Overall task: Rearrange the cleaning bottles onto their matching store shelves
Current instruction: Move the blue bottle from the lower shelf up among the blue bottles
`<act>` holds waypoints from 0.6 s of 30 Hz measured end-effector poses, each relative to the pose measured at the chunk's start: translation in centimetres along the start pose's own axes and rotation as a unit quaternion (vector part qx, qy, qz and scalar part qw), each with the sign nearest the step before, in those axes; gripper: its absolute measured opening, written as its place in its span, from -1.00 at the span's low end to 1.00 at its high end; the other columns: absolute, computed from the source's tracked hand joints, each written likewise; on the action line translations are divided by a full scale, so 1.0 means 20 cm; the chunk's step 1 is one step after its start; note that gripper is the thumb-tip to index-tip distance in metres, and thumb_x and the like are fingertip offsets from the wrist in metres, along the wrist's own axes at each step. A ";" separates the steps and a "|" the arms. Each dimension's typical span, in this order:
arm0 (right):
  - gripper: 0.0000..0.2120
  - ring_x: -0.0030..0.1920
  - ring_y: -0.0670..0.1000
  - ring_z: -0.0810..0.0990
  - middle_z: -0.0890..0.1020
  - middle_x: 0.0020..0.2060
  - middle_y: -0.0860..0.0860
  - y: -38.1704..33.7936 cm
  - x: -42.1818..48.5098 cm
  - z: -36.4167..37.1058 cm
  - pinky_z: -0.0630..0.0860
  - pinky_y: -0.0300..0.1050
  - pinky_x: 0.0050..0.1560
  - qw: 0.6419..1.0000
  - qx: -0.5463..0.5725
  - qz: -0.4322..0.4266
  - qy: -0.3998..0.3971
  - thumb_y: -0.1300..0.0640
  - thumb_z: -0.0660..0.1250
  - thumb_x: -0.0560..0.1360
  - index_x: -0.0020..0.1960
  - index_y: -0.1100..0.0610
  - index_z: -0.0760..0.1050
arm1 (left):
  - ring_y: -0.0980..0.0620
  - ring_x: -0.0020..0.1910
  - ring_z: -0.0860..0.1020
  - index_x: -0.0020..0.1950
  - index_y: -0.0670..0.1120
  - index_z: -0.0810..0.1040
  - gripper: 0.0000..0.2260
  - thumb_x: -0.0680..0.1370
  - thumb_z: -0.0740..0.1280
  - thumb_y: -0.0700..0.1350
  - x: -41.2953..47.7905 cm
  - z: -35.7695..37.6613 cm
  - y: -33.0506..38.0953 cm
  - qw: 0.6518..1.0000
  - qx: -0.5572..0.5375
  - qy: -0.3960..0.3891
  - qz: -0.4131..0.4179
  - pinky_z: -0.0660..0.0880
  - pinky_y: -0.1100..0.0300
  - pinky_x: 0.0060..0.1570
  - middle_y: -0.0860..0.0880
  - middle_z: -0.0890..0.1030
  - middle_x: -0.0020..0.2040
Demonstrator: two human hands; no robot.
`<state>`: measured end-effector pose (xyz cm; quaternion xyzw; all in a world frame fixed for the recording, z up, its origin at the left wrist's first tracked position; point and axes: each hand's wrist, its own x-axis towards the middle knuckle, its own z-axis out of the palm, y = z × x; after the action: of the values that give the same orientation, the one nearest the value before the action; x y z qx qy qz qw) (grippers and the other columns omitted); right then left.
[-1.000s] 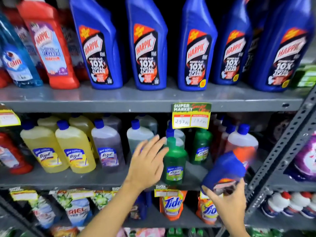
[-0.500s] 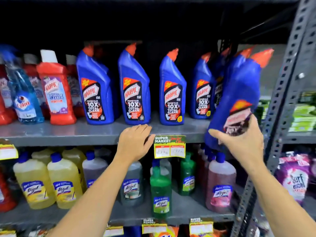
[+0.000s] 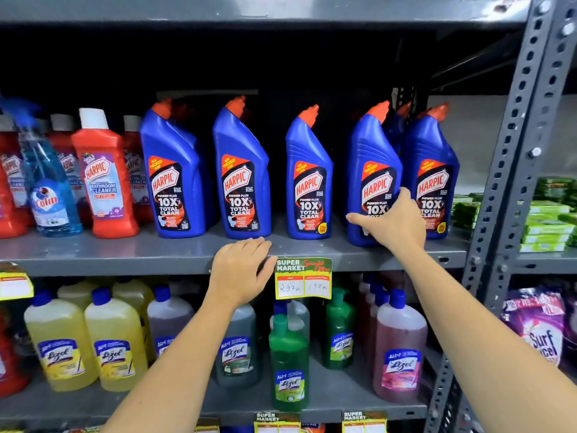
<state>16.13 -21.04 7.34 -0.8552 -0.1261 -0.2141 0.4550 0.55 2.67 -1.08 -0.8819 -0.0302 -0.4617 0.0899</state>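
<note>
Right hand (image 3: 395, 221) grip closed around blue Harpic bottle (image 3: 373, 170) near shelf (image 3: 125, 254) right end; left hand (image 3: 239, 270) flat, empty, on front edge.

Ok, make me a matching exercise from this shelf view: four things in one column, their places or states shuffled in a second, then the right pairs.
Things:
1. left hand
2. right hand
3. Colin spray bottle
4. green Lizol bottle

Places or states:
A. stands on the lower shelf, under the price tag
B. rests flat on the front edge of the upper shelf
C. grips a blue Harpic bottle on the upper shelf
D. stands among the red bottles at the left of the upper shelf

Pairs: 1-B, 2-C, 3-D, 4-A
</note>
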 end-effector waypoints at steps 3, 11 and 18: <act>0.14 0.25 0.29 0.51 0.46 0.31 0.15 0.00 0.00 0.00 0.53 0.19 0.09 1.000 -0.019 0.004 -0.011 -0.32 0.57 0.12 0.48 0.13 0.14 | -0.10 -0.01 0.66 0.10 -0.17 0.64 -0.64 0.56 0.18 0.04 0.00 0.00 0.01 1.000 0.003 0.002 -0.002 0.59 0.02 -0.13 -0.10 0.70 0.02; 0.36 0.35 0.26 0.41 0.29 0.44 0.22 0.05 -0.06 0.02 0.46 0.16 0.19 0.999 0.009 -0.013 -0.035 -0.26 0.62 0.11 0.59 0.11 -0.18 | -0.11 0.02 0.66 0.11 -0.17 0.64 -0.62 0.57 0.17 0.05 0.00 0.00 0.01 1.000 -0.001 0.004 -0.013 0.58 -0.01 -0.07 -0.12 0.70 0.05; 0.06 0.26 0.22 0.51 0.46 0.32 0.16 0.04 0.00 0.09 0.50 0.12 0.11 1.000 0.000 -0.002 -0.027 -0.20 0.63 0.16 0.42 0.22 0.19 | -0.10 -0.01 0.66 0.08 -0.16 0.65 -0.64 0.56 0.18 0.04 0.00 0.01 0.02 1.000 0.001 0.022 -0.017 0.57 0.01 -0.11 -0.11 0.71 0.01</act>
<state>16.89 -20.05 5.90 -0.8604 -0.1397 -0.1922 0.4507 0.68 2.29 -1.29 -0.8708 -0.0439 -0.4826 0.0832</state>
